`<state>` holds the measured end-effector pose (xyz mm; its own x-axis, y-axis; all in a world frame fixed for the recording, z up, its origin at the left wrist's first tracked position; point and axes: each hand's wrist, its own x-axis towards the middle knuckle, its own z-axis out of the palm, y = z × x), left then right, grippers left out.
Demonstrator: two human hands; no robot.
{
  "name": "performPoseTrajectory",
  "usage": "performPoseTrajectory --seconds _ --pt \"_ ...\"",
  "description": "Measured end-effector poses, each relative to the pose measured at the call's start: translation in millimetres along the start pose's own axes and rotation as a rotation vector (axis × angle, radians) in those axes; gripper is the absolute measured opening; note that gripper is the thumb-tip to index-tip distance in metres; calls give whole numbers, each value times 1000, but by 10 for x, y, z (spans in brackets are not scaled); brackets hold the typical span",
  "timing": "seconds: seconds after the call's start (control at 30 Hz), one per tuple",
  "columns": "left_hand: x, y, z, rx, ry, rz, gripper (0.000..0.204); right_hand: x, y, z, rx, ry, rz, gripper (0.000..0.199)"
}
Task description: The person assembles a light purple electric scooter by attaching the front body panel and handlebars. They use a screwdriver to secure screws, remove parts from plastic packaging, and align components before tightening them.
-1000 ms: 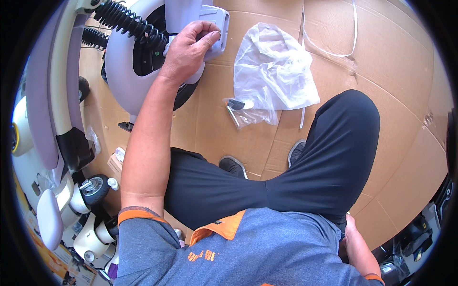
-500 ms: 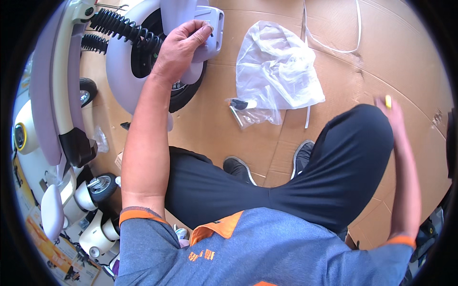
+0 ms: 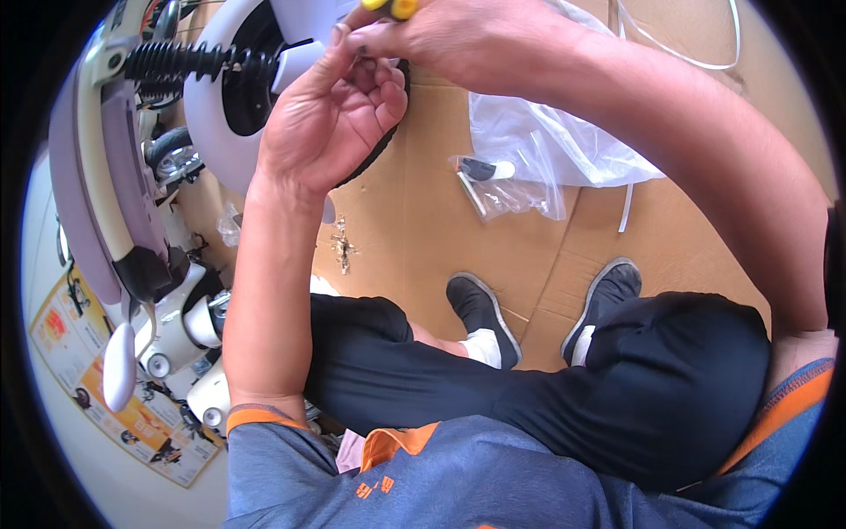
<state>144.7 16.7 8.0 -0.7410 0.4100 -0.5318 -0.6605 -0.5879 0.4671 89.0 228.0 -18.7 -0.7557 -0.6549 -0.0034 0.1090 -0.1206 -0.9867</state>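
Note:
My left hand [image 3: 322,132] is palm up in front of a lilac-covered wheel [image 3: 201,101], its thumb and forefinger closed together. What they pinch, if anything, is too small and covered to name. Against those fingertips reaches my right hand [image 3: 471,40], closed round a screwdriver with a yellow-and-black handle [image 3: 392,8]. Its shaft and tip are hidden. Beside the wheel runs a black coil-spring shock absorber [image 3: 185,62], joined to a cream and lilac vehicle frame [image 3: 97,167]. Both hands cover part of the wheel and the lilac bodywork behind them.
Flattened cardboard [image 3: 414,229] covers the floor. On it lie a white plastic bag [image 3: 564,141], a small clear bag [image 3: 533,189] with black and white pieces inside, and a white strap [image 3: 683,60]. White vehicle parts [image 3: 181,331] and a printed poster [image 3: 132,397] are at left.
My right hand has swung from beyond my right knee up to my left hand, bringing the screwdriver. My left hand has turned palm up and lowered slightly. The view has shifted.

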Motion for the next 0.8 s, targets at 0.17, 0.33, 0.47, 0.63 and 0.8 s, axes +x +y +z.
performPoseTrajectory --seconds 0.17,0.33,0.47,0.63,0.8 --pt "-50 -55 109 295 207 104 39 -36 25 -175 -246 -18 -72 16" --pt "365 286 243 1653 448 787 43 -69 334 -353 -103 103 33 20" --pt "873 386 161 1937 287 829 46 -60 770 -373 -89 121 72 14" --pt "994 436 -286 2180 112 934 43 -144 726 -366 -81 108 242 12" --pt "976 432 -237 2114 159 792 47 11 814 -284 -19 55 148 16"
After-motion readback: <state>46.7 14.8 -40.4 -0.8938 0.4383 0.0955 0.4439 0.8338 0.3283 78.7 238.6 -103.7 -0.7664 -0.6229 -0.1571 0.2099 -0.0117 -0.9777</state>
